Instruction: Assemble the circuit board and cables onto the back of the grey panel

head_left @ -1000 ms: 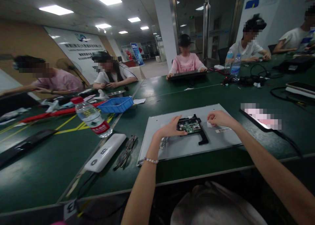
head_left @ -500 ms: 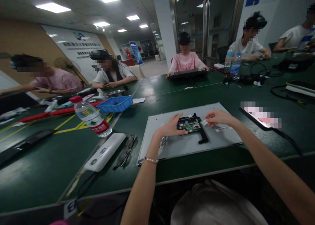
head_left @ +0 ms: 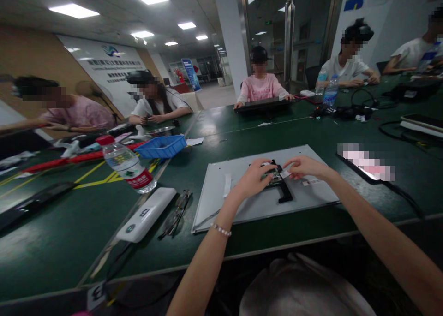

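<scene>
Located circuit board lying on grey panel, with black bracket along right end; long axis running roughly left to right. Observed left hand arched over left part of board, fingers reaching toward far edge, thumb toward near edge, much of board hidden beneath. Unable to tell from this angle a firm hold there from a light touch or mere hovering.

Found right hand just off opposite end of board, thumb and forefinger pinched on small white scrap. Noted as governing relation: scrap projecting leftward from right fingertips, just beside right end of board and top of bracket. Judged right hand nearer to that end, left hand nearer to the other.

Recorded also on panel: white strip left of left wrist, barcode label on near side of right hand. Listed on green table: folded glasses and white power bank left of panel, phone to right.
</scene>
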`<state>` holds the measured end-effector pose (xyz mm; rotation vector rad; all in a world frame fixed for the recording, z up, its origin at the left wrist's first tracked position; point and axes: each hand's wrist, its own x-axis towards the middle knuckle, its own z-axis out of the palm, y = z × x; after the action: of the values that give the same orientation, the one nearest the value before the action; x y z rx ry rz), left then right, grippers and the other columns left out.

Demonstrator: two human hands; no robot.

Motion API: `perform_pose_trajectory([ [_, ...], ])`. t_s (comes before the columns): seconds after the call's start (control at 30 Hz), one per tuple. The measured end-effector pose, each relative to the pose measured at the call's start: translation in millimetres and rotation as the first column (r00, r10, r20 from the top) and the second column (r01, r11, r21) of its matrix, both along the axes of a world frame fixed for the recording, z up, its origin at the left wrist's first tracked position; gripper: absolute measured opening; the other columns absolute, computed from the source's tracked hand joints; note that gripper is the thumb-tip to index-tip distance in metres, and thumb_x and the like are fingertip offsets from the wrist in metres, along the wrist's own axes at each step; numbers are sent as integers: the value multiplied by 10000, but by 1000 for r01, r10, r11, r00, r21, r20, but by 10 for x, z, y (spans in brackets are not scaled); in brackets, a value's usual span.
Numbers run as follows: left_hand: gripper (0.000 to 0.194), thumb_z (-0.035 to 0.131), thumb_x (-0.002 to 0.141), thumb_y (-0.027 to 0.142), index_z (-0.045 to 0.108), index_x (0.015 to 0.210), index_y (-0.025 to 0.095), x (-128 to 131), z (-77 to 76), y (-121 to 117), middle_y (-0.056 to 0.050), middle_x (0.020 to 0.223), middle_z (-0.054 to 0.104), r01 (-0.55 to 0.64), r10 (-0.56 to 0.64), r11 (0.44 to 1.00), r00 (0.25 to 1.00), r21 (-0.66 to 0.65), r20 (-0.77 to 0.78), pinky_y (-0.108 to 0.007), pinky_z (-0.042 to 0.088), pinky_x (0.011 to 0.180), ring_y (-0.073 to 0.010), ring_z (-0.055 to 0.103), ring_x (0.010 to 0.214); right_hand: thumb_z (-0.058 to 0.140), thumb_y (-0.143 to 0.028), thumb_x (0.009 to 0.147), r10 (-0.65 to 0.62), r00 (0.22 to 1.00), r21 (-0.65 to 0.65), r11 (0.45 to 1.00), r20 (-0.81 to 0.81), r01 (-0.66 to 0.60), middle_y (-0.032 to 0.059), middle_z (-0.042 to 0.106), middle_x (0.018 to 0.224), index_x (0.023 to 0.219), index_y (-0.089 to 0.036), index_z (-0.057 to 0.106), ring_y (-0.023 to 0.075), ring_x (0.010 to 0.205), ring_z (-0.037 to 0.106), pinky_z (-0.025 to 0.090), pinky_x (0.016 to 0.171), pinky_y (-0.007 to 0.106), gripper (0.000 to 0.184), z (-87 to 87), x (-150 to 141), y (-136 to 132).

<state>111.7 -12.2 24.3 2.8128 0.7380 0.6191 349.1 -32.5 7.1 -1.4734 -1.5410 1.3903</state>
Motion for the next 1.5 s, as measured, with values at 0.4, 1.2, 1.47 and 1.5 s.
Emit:
perform_pose_trajectory([
  [0.4, 308, 388, 924, 177, 573, 1169, 193, 131, 14, -145, -70, 1168, 564, 66, -54, 994, 990, 86, -133, -347, 345, 1030, -190, 467, 1143, 616, -202, 758, 30, 994, 19, 999, 109, -32, 83, 704, 753, 909, -117, 611, 121, 613, 636, 503, 577, 209, 173, 37, -62, -37],
  [1.2, 267, 395, 887, 91, 547, 1100, 142, 173, -10, -138, -93, 1127, 576, 70, -56, 988, 993, 134, -103, -361, 388, 988, -200, 492, 1101, 657, -211, 745, -34, 999, 44, 999, 19, 33, 61, 704, 754, 885, -156, 655, 166, 720, 681, 528, 608, 220, 151, 7, -18, -14],
  [1.47, 288, 390, 910, 135, 571, 1133, 166, 191, -59, -146, -86, 1113, 585, 135, -123, 985, 986, 107, -111, -373, 381, 986, -208, 502, 1090, 615, -201, 742, -2, 993, 72, 997, 117, -7, 80, 713, 776, 892, -143, 648, 174, 724, 688, 446, 504, 185, 164, -28, -52, -1],
  [1.5, 292, 393, 910, 136, 574, 1136, 171, 190, -58, -146, -83, 1113, 586, 144, -132, 984, 984, 104, -118, -373, 378, 987, -207, 502, 1091, 613, -202, 737, 0, 990, 78, 997, 138, -10, 82, 713, 765, 891, -141, 651, 177, 721, 687, 430, 488, 185, 170, -25, -57, -1],
])
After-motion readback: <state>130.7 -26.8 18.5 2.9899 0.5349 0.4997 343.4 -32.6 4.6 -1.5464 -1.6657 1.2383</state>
